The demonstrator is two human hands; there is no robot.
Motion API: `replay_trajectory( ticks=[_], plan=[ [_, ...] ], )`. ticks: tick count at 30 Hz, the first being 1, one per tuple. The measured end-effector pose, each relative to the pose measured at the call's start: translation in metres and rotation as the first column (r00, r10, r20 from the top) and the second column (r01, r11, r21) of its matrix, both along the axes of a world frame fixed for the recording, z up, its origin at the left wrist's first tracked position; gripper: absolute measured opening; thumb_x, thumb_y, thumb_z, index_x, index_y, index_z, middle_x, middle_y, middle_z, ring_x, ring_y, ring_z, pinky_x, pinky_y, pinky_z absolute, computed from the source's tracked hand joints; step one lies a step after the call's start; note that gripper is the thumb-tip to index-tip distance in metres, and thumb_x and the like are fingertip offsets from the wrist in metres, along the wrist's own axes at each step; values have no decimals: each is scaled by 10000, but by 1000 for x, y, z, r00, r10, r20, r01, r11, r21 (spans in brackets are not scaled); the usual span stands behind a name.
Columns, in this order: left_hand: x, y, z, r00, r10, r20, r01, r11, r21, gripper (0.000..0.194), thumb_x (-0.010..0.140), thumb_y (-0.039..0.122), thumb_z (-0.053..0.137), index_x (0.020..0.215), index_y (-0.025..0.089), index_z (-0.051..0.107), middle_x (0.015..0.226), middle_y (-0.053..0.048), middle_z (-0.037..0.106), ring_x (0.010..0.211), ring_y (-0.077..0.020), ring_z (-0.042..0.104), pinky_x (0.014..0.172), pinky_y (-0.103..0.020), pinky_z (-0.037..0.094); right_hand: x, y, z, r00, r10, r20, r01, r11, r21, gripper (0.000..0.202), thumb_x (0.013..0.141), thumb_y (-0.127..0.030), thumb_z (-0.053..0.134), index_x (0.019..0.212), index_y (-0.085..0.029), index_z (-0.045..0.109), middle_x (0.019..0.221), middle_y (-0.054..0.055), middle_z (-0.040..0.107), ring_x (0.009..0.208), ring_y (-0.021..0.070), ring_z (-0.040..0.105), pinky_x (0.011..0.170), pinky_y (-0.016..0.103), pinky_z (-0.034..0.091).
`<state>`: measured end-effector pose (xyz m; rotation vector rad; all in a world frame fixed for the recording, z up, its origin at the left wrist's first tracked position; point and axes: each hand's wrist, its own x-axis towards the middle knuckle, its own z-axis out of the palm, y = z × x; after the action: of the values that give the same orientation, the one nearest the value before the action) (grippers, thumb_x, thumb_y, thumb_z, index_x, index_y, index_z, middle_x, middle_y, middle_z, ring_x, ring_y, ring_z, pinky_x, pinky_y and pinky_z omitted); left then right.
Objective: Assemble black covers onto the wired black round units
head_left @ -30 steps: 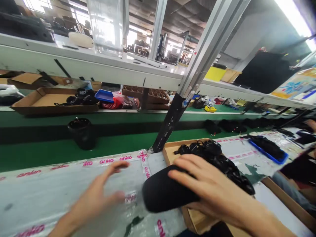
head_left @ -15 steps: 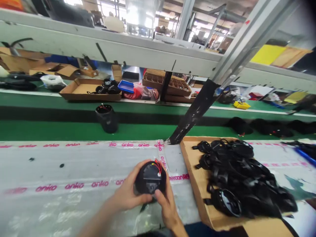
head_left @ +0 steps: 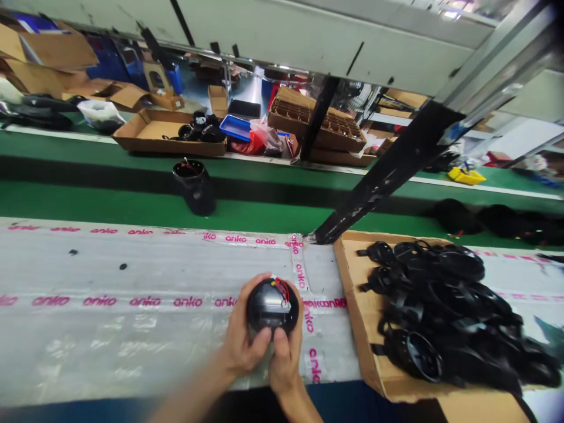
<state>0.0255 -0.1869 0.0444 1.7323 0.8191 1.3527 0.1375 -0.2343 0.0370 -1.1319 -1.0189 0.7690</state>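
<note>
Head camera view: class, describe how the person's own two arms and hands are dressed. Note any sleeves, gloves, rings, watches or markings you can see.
Both hands are bare: the left hand and the right hand wear no gloves, and no rings show. Both forearms are bare as far as the picture's lower edge, with no sleeve, watch or wristband in view. No markings can be made out; the left forearm is somewhat blurred.

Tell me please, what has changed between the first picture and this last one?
A second ago the right hand alone lifted the black round part beside the cardboard tray, its dark outside showing. Now the left hand grips it too, over the taped table, with its open end and red wires facing up. The black cup on the green belt stayed.
</note>
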Motion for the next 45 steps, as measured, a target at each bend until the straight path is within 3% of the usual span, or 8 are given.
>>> replay_trajectory(
  ticks=[9, 17, 24, 31, 36, 38, 41, 45],
  plan=[
    [7, -16, 0, 992, 124, 25, -123, 991, -55, 600, 1080, 398, 510, 1643, 236, 383, 1581, -131, 555, 1410, -273, 590, 1189, -394, 494, -20, -2, 11, 982, -166, 87, 171, 984, -51, 518, 1101, -343, 430, 1617, -307, 447, 1579, 88, 565, 1435, 279, 586, 1190, 485, 519],
    [15, -12, 6, 987, 147, 60, -145, 988, -43, 562, 1085, 411, 511, 1611, 233, 429, 1519, -132, 601, 1360, -275, 636, 1143, -398, 545, 21, -12, 21, 974, 210, 87, -198, 972, -127, 756, 1038, -475, 580, 1714, -259, 319, 1755, 105, 384, 1638, 349, 364, 1347, 560, 338],
    [10, -21, 16, 992, 127, -6, -126, 982, -139, 539, 1102, 359, 470, 1620, 228, 406, 1584, -156, 542, 1432, -319, 575, 1192, -481, 504, -17, -12, 29, 996, -90, -16, 84, 972, -217, 629, 1008, -245, 458, 1636, -263, 419, 1656, 98, 486, 1524, 311, 501, 1272, 556, 450],
    [-4, 1, 20, 1000, -9, 5, 9, 999, -34, 563, 1062, 430, 573, 1581, 246, 455, 1511, -152, 581, 1401, -336, 594, 1191, -494, 504, -7, -8, 37, 998, -47, 31, 52, 975, -217, 629, 974, -215, 470, 1601, -259, 447, 1613, 92, 526, 1499, 302, 512, 1270, 551, 432],
    [-37, 32, 55, 919, -392, 29, 373, 845, -385, 670, 1027, 616, 614, 1594, 269, 531, 1571, -138, 607, 1415, -376, 614, 1162, -495, 543, -5, -7, 40, 994, -19, 106, 37, 984, -172, 577, 1058, -286, 437, 1631, -258, 389, 1650, 104, 489, 1542, 299, 478, 1274, 540, 431],
    [-45, 49, 77, 904, -416, -96, 321, 810, -491, 555, 1098, 604, 453, 1469, 259, 680, 1464, -113, 704, 1354, -356, 655, 1103, -478, 568, -7, -6, 41, 993, -26, 117, 44, 987, -155, 563, 1073, -301, 416, 1632, -233, 383, 1646, 124, 490, 1542, 306, 481, 1275, 543, 432],
    [-41, 77, 111, 816, -451, -361, 254, 841, -477, 504, 1118, 520, 436, 1051, 217, 833, 1015, -61, 820, 949, -279, 748, 809, -347, 584, -8, -5, 41, 992, -26, 121, 43, 990, -135, 560, 1076, -304, 403, 1629, -220, 379, 1636, 137, 498, 1544, 315, 480, 1281, 550, 428],
    [-26, 102, 148, 559, -530, -637, 408, 845, -345, 455, 1091, 388, 489, 769, 194, 746, 679, -9, 701, 586, -174, 605, 569, -269, 389, -11, -6, 41, 993, -9, 120, 26, 990, -138, 577, 1072, -278, 387, 1646, -241, 343, 1653, 125, 478, 1556, 306, 469, 1301, 553, 405]
  ],
)
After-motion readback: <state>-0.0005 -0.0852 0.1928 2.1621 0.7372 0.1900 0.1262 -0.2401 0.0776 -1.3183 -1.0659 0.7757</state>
